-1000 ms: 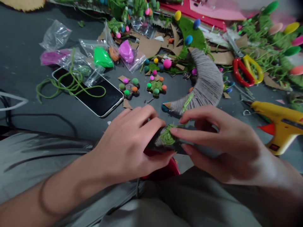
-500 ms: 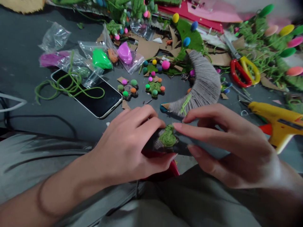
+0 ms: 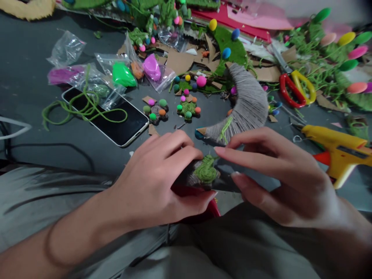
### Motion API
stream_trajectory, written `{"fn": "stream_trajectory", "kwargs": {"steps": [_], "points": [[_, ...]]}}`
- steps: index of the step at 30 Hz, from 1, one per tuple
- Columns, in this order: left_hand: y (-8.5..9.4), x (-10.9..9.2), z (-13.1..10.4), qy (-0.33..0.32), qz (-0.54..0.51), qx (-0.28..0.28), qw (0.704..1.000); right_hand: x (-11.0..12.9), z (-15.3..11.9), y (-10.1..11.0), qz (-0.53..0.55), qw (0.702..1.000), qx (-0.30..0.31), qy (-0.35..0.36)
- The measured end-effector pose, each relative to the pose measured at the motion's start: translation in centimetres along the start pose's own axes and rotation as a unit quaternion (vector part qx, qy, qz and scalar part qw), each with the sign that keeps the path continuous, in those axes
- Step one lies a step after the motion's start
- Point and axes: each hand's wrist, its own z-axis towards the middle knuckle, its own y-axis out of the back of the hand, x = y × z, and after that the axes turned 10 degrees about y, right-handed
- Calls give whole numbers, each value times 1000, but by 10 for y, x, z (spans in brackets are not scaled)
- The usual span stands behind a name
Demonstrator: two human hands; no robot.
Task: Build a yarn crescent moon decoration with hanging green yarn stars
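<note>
My left hand (image 3: 162,178) is closed around a small grey yarn-wrapped piece with a coil of green yarn (image 3: 205,170) on top. Its fingers cover the left part of the piece. Just to the right, my right hand (image 3: 279,174) has thumb and index finger apart, with nothing visible between them. The index fingertip is near the upper edge of the green coil; whether it touches a thread there I cannot tell. Beyond the hands lies a grey yarn-wrapped crescent (image 3: 251,100) with a green strand tied near its lower end.
A yellow glue gun (image 3: 337,145) lies at right, below red-and-yellow scissors (image 3: 296,87). At left, green yarn (image 3: 87,106) loops over a phone (image 3: 124,130). Two small yarn pieces with coloured balls (image 3: 188,108) sit mid-table. Clay bags (image 3: 123,73) and cardboard scraps (image 3: 180,62) lie behind.
My right index fingertip has moved slightly up, and the gap to the thumb is a little wider. The left hand keeps its hold on the yarn piece. The whole view has shifted slightly.
</note>
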Motion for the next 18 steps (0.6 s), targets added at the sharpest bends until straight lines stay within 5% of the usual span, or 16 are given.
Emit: {"fn": "stream_trajectory", "kwargs": {"steps": [6, 12, 18], "points": [[0, 0, -1, 3, -3, 1, 1000, 0, -6, -5, -42, 997, 62, 8], [0, 0, -2, -3, -12, -1, 1000, -1, -4, -5, -30, 1000, 1, 0], [0, 0, -3, 5, -19, -7, 1000, 0, -4, -5, -53, 997, 43, 23]]}}
